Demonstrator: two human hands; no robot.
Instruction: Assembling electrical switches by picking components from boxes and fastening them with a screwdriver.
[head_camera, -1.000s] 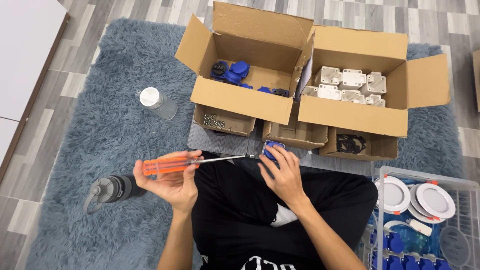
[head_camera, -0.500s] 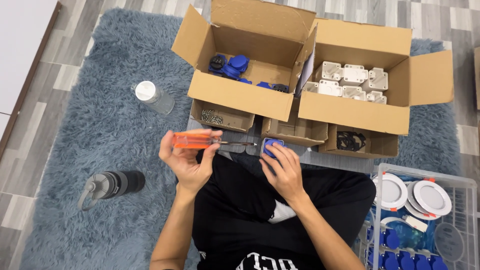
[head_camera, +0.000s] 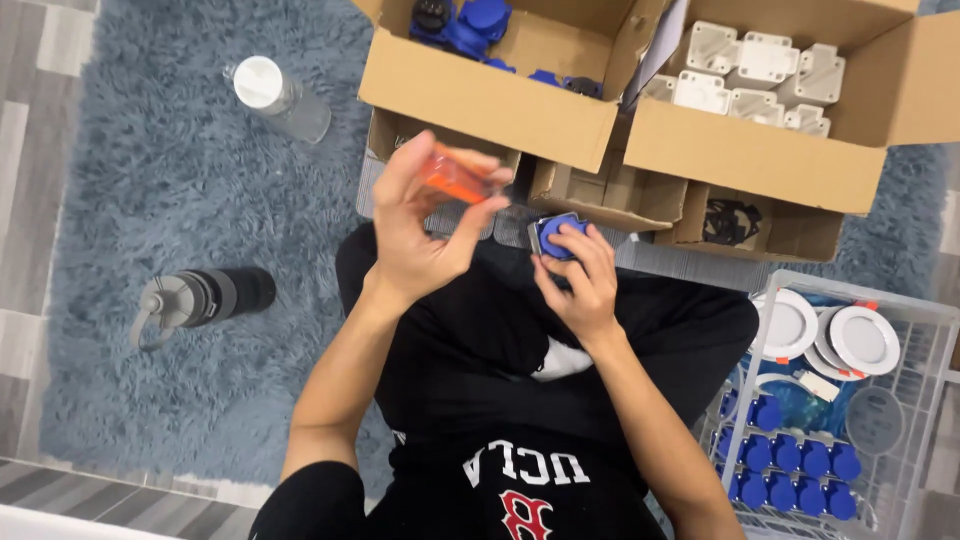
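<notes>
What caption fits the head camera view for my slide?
Left hand grips an orange-handled screwdriver; right hand holds a blue part before open cardboard boxes.

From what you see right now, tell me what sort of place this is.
Probably a room at home, used for small assembly work on the floor: a shaggy blue-grey rug, open cardboard boxes of plastic parts, and a wire basket.

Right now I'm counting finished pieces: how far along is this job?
Done: rows of blue parts fill the wire basket. In hand: left hand grips an orange screwdriver, right hand holds one blue part. Left: more blue parts wait in the cardboard box.
</notes>
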